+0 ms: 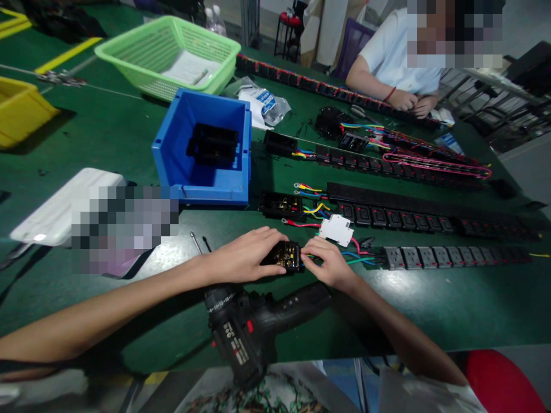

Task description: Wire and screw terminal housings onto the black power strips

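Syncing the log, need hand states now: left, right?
Left hand: closed around the black module, holding it.
Right hand: bunched at the module's end; grip can't be told.

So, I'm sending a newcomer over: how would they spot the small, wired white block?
On the green table, look just beyond the right hand. The white block sits there among coloured wires, its pale, stepped casing unlike the black socket strip behind it.

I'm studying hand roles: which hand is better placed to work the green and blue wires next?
Probably the right hand: it is beside these wires, while the left hand, farther off, grips the black housing.
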A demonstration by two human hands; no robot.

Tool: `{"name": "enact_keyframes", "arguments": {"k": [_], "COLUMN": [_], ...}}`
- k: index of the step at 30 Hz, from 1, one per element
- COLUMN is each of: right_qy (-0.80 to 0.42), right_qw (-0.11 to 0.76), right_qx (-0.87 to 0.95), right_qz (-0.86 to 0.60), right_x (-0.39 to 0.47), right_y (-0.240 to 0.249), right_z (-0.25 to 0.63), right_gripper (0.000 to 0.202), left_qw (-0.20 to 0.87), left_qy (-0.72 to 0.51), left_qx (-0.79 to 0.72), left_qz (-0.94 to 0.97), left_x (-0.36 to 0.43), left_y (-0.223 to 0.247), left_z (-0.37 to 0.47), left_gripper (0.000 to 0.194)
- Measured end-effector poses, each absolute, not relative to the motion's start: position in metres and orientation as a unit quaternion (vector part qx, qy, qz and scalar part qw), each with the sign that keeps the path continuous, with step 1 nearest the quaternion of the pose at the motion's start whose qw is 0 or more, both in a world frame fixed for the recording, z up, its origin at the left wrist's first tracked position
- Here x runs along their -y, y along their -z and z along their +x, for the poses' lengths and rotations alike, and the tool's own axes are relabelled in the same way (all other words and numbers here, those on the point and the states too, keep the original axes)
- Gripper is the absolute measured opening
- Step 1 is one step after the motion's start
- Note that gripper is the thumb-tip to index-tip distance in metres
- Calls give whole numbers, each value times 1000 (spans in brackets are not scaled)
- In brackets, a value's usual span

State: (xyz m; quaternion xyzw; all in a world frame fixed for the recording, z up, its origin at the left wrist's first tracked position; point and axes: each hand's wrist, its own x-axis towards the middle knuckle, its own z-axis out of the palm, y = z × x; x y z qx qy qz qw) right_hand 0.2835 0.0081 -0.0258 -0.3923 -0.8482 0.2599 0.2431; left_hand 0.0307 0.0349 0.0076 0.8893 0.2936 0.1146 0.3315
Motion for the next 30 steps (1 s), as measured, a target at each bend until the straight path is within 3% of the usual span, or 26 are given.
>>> {"name": "enact_keyframes", "arguments": {"k": [30], "right_qy": [-259], "right_qw": [141], "right_qx": [855], "right_qz": [-427], "right_x": [-13], "right_y": [10], "right_z": [315], "right_gripper": [17], "left_qw": [312], "left_qy": [-103], "left_qx": [-294], "left_qz": [898], "left_x": [-35], "left_y": [-6], "left_z": [31], "left_gripper": [54]}}
